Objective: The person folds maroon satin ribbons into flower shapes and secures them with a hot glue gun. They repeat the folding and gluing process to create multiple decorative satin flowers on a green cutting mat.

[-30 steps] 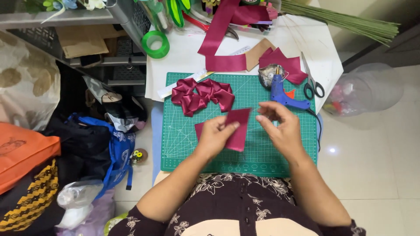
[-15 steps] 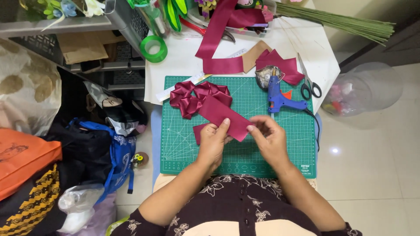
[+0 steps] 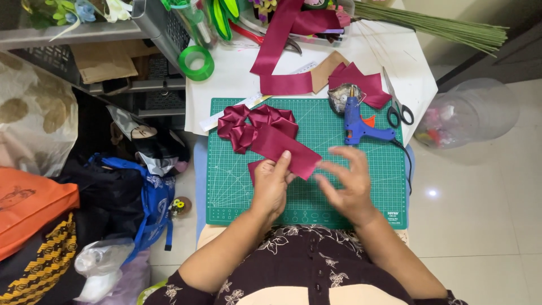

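A green cutting mat [image 3: 226, 186] lies on a small white table. My left hand [image 3: 271, 183] pinches a flat strip of maroon ribbon [image 3: 285, 148] that slants up towards a cluster of folded maroon ribbon loops [image 3: 248, 121] at the mat's upper left. My right hand [image 3: 350, 183] hovers just right of the strip's end with its fingers spread and nothing in it. A blue glue gun [image 3: 361, 127] rests on the mat's upper right.
Black-handled scissors [image 3: 398, 110], more maroon ribbon pieces [image 3: 361, 85] and a green tape roll [image 3: 196, 62] lie on the white table. Green wire stems [image 3: 446, 28] stick out at the far right. Bags crowd the floor at left; a clear plastic bin [image 3: 468, 118] stands at right.
The ribbon strip has gone from held upright in both hands to lying slanted on the mat. My right hand has let go and opened; my left hand still holds it.
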